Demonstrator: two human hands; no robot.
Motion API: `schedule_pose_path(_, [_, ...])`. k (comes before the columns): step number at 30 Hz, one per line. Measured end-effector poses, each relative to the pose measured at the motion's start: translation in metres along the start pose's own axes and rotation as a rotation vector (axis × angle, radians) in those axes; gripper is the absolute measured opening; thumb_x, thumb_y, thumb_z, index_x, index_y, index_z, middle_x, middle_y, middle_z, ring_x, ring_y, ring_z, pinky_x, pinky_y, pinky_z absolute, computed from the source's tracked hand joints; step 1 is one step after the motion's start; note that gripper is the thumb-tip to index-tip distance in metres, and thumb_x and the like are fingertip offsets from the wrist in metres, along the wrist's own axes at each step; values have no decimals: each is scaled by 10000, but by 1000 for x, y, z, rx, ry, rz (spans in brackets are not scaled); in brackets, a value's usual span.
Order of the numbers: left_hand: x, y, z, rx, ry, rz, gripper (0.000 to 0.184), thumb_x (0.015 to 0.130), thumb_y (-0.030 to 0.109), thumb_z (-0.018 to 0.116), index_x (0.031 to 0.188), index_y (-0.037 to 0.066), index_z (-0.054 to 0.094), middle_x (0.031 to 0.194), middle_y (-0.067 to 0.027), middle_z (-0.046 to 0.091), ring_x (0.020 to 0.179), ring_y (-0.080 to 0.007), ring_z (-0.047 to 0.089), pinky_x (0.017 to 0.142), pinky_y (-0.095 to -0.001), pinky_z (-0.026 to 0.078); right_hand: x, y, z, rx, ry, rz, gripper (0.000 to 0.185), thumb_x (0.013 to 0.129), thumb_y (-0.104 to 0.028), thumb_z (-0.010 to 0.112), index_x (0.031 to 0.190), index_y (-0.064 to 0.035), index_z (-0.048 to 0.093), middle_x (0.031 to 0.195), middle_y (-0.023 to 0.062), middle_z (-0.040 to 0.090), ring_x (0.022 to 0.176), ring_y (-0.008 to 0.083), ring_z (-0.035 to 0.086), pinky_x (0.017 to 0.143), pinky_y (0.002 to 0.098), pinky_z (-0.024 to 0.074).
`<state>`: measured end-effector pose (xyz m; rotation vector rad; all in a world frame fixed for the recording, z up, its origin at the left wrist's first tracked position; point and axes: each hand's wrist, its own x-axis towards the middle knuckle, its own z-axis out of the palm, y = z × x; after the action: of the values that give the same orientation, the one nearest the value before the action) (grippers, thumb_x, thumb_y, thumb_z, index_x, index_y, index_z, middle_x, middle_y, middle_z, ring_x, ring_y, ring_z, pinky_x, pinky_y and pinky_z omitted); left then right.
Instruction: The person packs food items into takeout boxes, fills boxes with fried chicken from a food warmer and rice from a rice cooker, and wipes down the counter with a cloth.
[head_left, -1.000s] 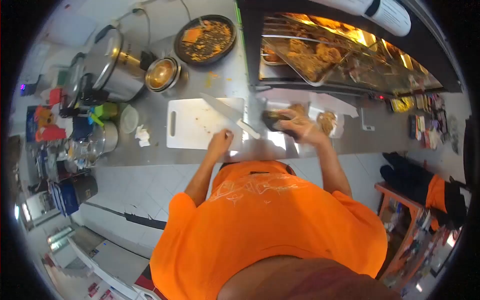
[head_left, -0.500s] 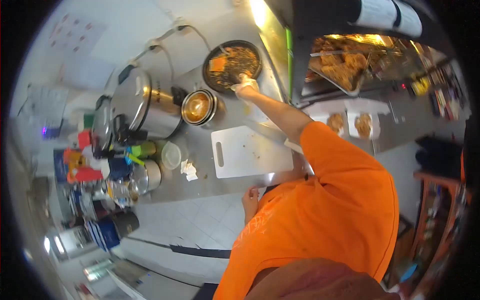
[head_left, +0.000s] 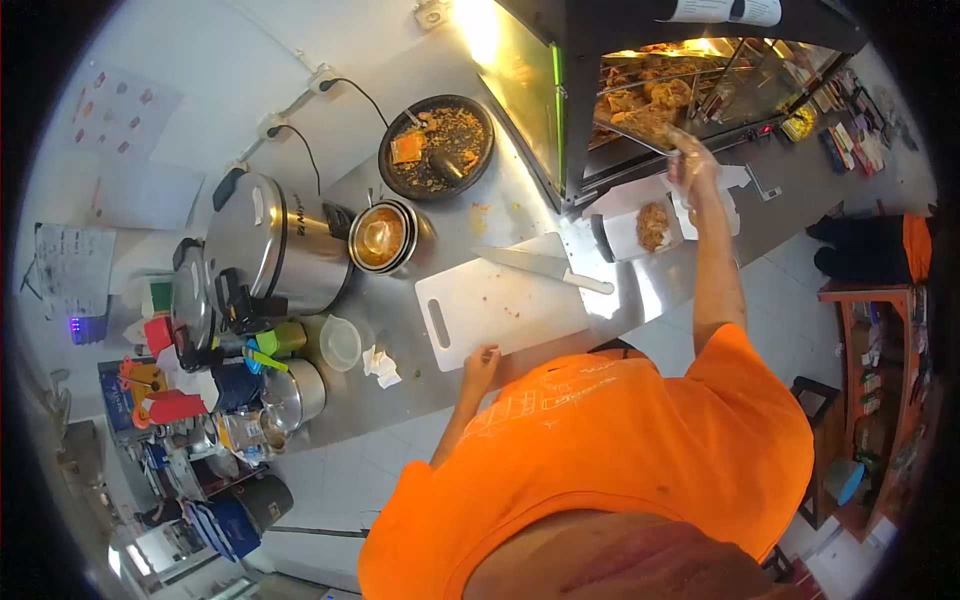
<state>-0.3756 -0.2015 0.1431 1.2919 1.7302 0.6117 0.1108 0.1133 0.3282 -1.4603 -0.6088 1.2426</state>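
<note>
My left hand (head_left: 483,360) is by the front edge of the white cutting board (head_left: 500,310), its fingers loosely curled with nothing visible in them. My right hand (head_left: 692,165) is raised above the open takeaway boxes, just in front of the heated display case (head_left: 720,90). Motion smears its fingers, so I cannot tell if they hold anything. One fried chicken piece (head_left: 654,227) sits in the left white box (head_left: 620,235). The right box (head_left: 728,215) is partly behind my forearm. A knife (head_left: 545,268) lies across the board's upper right corner.
At the back stands a dark mortar (head_left: 437,147) with an orange-brown mash. Nested metal bowls (head_left: 380,238) are beside a large pressure cooker (head_left: 275,240). A plastic tub (head_left: 340,342) and crumpled tissue (head_left: 380,367) lie left of the board. A person (head_left: 915,248) is at far right.
My right hand has left the mortar and swung right, over the takeaway boxes. My left hand has come up to the cutting board's edge. The knife is now in full view.
</note>
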Motion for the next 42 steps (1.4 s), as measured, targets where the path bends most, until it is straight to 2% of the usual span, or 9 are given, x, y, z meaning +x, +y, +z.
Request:
schedule_pose_path(10, [-31,21,62,-42,14,-12,244,936,191,652,1120,37,698,961,-159,730,881,-247,700,794,-367,547,-26,-4,99,186,-350,67,286,1024,-281,565,1248,-112,617,1050,99,745,544,121,619,424,273,436])
schedule_pose_path(12, [-41,17,79,-65,59,-15,240,938,187,650,1111,29,699,972,-156,733,883,-240,699,799,-364,545,55,57,80,-250,-200,-622,287,1022,-284,563,1240,-103,611,1043,104,743,518,140,610,399,284,422])
schedule_pose_path(14, [-56,12,96,-46,125,-34,236,939,183,647,1101,20,700,977,-150,738,872,-231,699,793,-359,545,18,10,71,138,-111,-155,255,998,-280,592,1134,-74,655,1031,144,733,600,221,639,484,343,487])
schedule_pose_path(17, [-78,6,117,-109,205,-114,220,946,176,637,1086,20,703,961,-143,743,833,-204,702,759,-343,552,17,-10,15,-871,792,-1122,243,970,-290,634,943,-58,702,928,171,692,855,324,636,767,451,497])
schedule_pose_path(22, [-152,-29,161,-281,497,-212,205,944,169,642,1075,27,708,849,-105,729,747,-171,694,693,-304,557,15,-70,-10,-798,700,-895,492,886,-530,681,1079,-83,744,977,170,722,897,345,694,793,452,526])
schedule_pose_path(29, [-307,-117,220,-451,565,-959,242,911,217,689,1062,28,695,875,-89,724,756,-172,694,636,-348,587,-64,-51,50,-630,307,-849,366,970,-405,624,1087,-78,740,1022,162,733,895,328,707,793,440,543])
schedule_pose_path(33, [-393,-197,231,-291,162,-914,348,905,270,704,1157,36,647,965,-106,727,745,-205,693,604,-384,591,-73,-2,94,-490,256,-949,403,997,-398,578,1064,-16,685,1028,177,726,931,321,706,814,401,550])
schedule_pose_path(35, [-411,-187,216,-518,476,-1181,407,903,287,708,1212,39,613,995,-118,724,742,-215,690,595,-401,592,-74,9,113,-700,293,-843,422,1009,-400,544,1112,-19,692,1061,170,728,938,293,702,820,396,542])
schedule_pose_path(42, [-433,-270,72,-383,791,-736,463,901,327,727,1268,89,577,962,-146,737,852,-266,712,748,-402,555,-152,12,156,-581,147,-515,560,1031,-460,420,1461,-109,495,1310,183,635,1137,262,647,954,405,495])
